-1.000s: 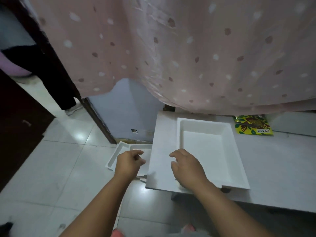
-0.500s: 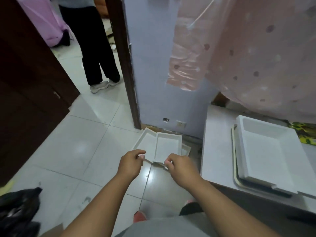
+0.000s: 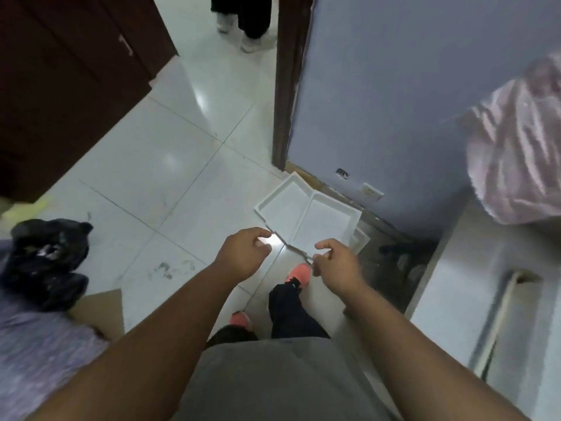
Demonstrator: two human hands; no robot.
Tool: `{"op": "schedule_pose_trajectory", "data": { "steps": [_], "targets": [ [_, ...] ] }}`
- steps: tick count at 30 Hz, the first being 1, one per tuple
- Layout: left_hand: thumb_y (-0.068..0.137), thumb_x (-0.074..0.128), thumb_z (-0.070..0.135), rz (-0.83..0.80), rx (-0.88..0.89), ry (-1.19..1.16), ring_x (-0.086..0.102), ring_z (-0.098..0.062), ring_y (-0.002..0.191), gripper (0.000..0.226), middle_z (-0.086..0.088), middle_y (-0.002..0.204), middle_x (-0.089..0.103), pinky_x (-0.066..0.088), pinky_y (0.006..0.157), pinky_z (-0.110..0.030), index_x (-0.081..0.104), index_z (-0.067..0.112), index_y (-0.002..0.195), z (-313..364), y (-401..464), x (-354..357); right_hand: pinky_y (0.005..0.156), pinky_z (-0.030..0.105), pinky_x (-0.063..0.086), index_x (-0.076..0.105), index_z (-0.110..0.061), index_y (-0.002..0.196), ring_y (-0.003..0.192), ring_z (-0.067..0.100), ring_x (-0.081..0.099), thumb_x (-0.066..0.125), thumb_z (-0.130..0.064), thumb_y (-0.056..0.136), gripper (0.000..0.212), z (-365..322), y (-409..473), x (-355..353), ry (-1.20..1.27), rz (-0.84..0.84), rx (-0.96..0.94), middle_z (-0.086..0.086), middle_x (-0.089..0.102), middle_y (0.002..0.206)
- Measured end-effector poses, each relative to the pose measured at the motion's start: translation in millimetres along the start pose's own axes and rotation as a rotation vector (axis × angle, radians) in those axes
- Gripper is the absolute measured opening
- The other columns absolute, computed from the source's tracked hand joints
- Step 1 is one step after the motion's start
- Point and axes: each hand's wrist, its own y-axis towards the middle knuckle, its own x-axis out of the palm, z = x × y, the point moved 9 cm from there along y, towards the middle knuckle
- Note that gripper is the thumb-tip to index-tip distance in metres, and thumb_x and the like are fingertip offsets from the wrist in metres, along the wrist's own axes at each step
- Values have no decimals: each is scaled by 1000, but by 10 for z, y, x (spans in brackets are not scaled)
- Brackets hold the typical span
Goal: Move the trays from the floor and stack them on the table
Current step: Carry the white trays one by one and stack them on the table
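Observation:
White trays [image 3: 306, 212] lie in an overlapping pile on the tiled floor beside the lilac wall, one [image 3: 326, 223] on top and slightly turned. My left hand [image 3: 244, 252] hovers just before the pile's near left edge, fingers curled and apart, holding nothing. My right hand [image 3: 338, 264] hangs over the near right edge, fingers half curled, also empty; whether it touches the rim I cannot tell. The white table [image 3: 455, 299] stands at the right, with the rim of the stacked trays [image 3: 501, 311] at its edge, blurred.
A dark door frame [image 3: 285, 86] stands left of the wall. Another person's legs and shoes [image 3: 243, 25] are beyond it. A black bag [image 3: 45, 259] and cardboard [image 3: 100, 311] lie at the left. Dark cabinets [image 3: 60, 86] fill the upper left. Pink cloth [image 3: 516, 147] hangs over the table.
My view swung from the table down and left to the floor. Both hands left the tray on the table and came over the floor trays, spreading apart.

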Motion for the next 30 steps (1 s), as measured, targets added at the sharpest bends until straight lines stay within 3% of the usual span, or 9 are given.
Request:
{"op": "schedule_pose_trajectory", "data": {
  "steps": [3,5,10,14,18,20,24,26,30],
  "targets": [
    [94,61,21,-44,-114,-76,63,-6,46,18,-2,73,70,46,44,-16,68,18,110,-107,259,19,77,37,61,62,-31,95,80,23,74,60,-19,90,13,180,600,83,28,-9,82,11,73,94],
    [95,59,21,-41,-124,-26,59,-5,43,17,-2,75,67,43,42,-13,70,19,108,-187,489,32,88,47,59,59,-29,118,93,31,71,59,-18,89,31,340,942,153,-8,-24,153,10,70,103],
    [92,56,11,-115,-33,117,62,-15,83,46,7,94,61,56,87,-44,59,48,120,-452,1217,265,79,44,55,37,-27,147,100,37,69,61,-3,83,72,758,1629,367,190,34,319,5,68,105],
    [92,62,10,-278,-181,-52,70,-23,71,43,-7,96,69,62,77,-43,59,28,132,-847,1869,683,66,34,54,39,-24,150,89,29,74,55,-5,91,64,1265,2187,571,366,155,449,6,70,109],
    [96,56,20,-253,-144,75,66,-18,59,20,-4,76,70,57,55,-28,68,28,109,-1176,2607,983,84,39,56,42,-27,148,96,28,73,57,-15,85,66,1820,2743,870,393,220,554,-6,64,83],
    [96,52,12,-274,-72,128,65,-20,68,31,-2,87,66,52,55,-26,66,35,110,-1339,3016,1300,92,37,53,43,-23,147,103,25,68,59,-20,84,65,2168,3107,997,319,232,552,-7,65,87],
    [91,55,12,-344,-52,203,66,-25,99,42,-3,120,65,56,82,-35,61,34,126,-1725,3702,2003,100,36,50,42,-19,148,122,32,57,61,-22,89,62,2853,3603,957,209,377,613,7,49,143],
    [95,51,17,-315,-73,335,60,-27,116,38,-6,133,61,49,99,-36,59,23,132,-1887,4062,2342,98,37,51,43,-19,147,123,35,57,65,-23,88,64,3242,3793,885,159,445,672,10,46,147],
    [96,50,19,-349,-136,397,53,-29,129,48,-10,143,53,43,104,-35,46,13,144,-2119,4653,2962,102,42,50,42,-13,144,122,35,57,65,-23,88,62,3864,4113,805,152,410,725,13,54,140]
  ]
}}
